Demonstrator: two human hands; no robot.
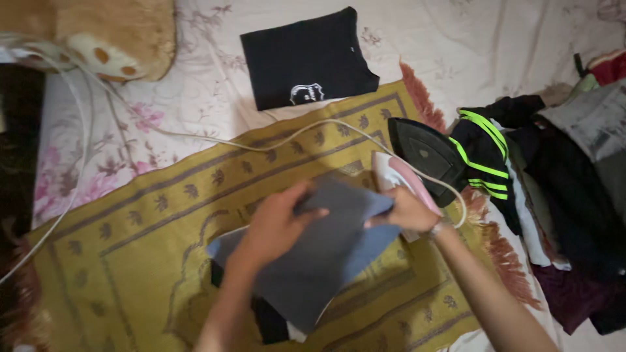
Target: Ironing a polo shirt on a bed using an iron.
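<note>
Both hands (280, 218) on grey cloth (319, 261)

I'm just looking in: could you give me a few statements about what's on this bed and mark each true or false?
1. Both hands, left hand and right hand, grip the grey-blue garment. True.
2. The iron lies flat on that garment. False: it stands tipped on its heel beside it, soleplate showing.
3. A folded black T-shirt lies beyond the yellow mat. True.
4. The pile of clothes is on the person's left. False: it is on the right.
5. The iron's white cord crosses the mat. True.
</note>
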